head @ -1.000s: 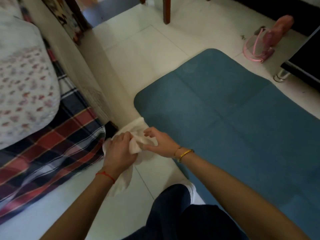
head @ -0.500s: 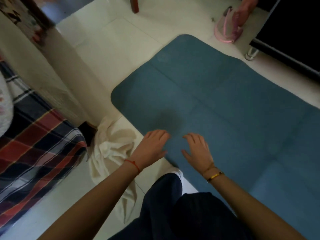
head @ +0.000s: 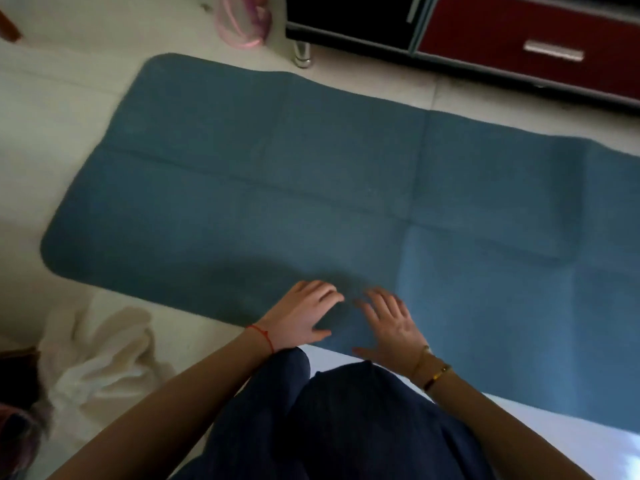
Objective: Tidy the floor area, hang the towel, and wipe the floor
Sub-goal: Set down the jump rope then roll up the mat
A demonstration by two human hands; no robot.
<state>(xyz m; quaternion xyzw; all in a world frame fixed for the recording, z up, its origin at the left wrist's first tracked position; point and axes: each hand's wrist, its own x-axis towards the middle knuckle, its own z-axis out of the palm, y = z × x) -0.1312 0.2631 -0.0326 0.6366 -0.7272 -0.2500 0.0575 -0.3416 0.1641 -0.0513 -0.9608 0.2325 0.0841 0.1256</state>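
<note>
- The left hand (head: 304, 315) lies palm down near the mat's (head: 277, 174) near edge, fingers spread and nearly straight, holding nothing.
- The right hand (head: 391, 327) lies just beside it on the mat, fingers likewise spread, holding nothing.
- The white towel (head: 104, 355) lies crumpled on the floor (head: 52, 109), left of the left arm and apart from both hands.
- A cabinet (head: 519, 39) stands beyond the mat, with a pink item (head: 242, 19) left of it.
</note>
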